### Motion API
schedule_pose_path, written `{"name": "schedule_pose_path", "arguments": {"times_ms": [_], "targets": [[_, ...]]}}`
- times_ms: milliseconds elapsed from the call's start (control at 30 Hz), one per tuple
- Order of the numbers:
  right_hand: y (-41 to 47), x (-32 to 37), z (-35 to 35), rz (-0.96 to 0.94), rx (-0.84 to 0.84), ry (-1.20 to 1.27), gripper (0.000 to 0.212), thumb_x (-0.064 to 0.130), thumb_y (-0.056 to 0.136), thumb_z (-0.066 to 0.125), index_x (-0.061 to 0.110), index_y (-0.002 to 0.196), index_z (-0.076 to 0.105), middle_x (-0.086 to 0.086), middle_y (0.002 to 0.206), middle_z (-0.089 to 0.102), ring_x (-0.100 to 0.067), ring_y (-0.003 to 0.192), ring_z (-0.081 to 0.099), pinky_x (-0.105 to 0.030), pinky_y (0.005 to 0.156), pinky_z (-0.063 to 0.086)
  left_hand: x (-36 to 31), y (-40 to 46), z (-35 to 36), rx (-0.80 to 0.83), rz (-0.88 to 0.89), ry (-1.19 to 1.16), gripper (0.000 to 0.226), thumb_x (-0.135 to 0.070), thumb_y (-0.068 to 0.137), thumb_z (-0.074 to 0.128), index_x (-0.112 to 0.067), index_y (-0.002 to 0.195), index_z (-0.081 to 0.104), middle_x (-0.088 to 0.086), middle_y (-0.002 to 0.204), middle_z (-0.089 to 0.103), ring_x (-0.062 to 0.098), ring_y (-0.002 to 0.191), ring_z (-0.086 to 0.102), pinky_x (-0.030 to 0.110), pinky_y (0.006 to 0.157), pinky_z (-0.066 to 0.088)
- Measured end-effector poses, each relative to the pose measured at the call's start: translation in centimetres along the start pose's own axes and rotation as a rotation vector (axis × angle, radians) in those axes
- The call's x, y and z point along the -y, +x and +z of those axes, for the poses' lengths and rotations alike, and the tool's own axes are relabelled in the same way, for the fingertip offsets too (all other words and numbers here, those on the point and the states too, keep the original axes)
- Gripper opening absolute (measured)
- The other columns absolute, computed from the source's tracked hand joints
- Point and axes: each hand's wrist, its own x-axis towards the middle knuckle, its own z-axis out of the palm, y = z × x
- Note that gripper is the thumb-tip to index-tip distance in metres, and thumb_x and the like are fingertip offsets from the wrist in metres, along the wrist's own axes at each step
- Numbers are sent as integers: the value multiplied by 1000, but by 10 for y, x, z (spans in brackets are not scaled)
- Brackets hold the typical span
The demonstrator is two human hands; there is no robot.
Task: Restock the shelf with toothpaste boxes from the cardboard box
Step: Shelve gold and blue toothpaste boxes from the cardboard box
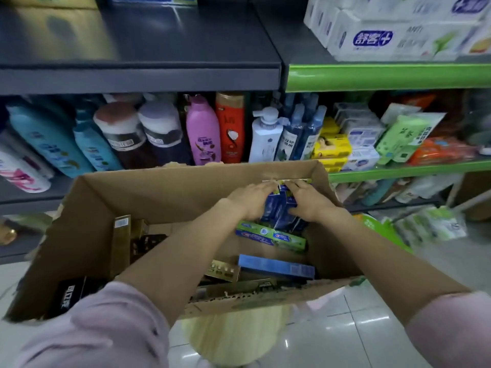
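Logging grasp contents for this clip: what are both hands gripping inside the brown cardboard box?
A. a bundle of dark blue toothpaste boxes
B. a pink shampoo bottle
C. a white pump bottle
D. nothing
A: the left hand and right hand close from either side on upright dark blue toothpaste boxes inside the brown cardboard box.

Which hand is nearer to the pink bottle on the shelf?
Left. The left hand lies below the pink bottle, slightly right; the right hand is farther right.
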Motion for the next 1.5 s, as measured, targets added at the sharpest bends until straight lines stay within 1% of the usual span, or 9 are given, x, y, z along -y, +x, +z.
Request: {"name": "schedule_pose_path", "arguments": {"times_ms": [133,367,467,633,833,1133,1267,1400,1500], "targets": [[8,-1,10,27,-162,-7,72,40,89,57,9,146,25,-11,143,27,-30,133,29,-39,108,33,6,5,21,-103,-45,148,86,4,86,51,-23,153,4,5,158,1,32,126,43,38,90,46],[17,13,22,49,-288,-45,49,14,84,67,10,124,39,-14,129,36,-31,123,35,-41,85,44,31,-2,29,-259,-232,-172,51,-28,98,45,-14,144,28,16,147,34,36,130,41,46,106,34],[19,13,27,-29,-305,-73,43,13,84,67,10,118,42,-13,120,53,-31,114,46,-39,85,42,39,-10,25,-197,-200,84,34,-18,95,50,-16,128,44,15,136,37,35,113,50,43,87,44],[5,19,8,-35,-394,325,43,26,83,69,16,119,47,-11,116,54,-30,106,53,-39,79,45,50,-36,10,-236,8,558,42,-32,96,46,-7,128,49,13,138,41,28,127,37,37,98,34],[-16,54,-40,-211,-510,520,49,36,82,68,15,124,53,-11,109,59,-25,98,58,-34,82,46,40,-75,-43,-523,-198,-279,28,-28,92,53,-5,107,50,13,106,61,30,101,56,34,84,42],[-50,130,-143,-512,-672,689,46,36,86,64,16,126,52,6,100,61,-10,92,58,-21,80,41,12,-141,-147,-802,-254,-164,57,-56,75,55,-32,127,55,-4,107,70,22,108,60,32,86,45],[-56,168,-188,-585,-694,828,33,31,84,68,11,108,57,17,83,58,3,77,55,-11,73,40,14,-165,-186,-806,-303,-128,61,-65,75,62,-25,121,61,-4,118,67,19,111,60,34,90,46],[-59,194,-210,-784,-578,1026,13,17,90,61,17,101,54,11,83,58,7,70,55,-15,61,45,35,-183,-223,-829,-369,-158,43,-59,76,65,-24,100,65,-2,96,63,23,103,60,31,78,42],[-62,219,-232,-699,-369,1262,13,38,96,47,27,93,52,7,87,58,-4,76,57,-26,64,49,47,-193,-254,-850,-410,57,44,-62,75,63,-23,96,62,2,98,64,27,101,59,32,75,40]]}}
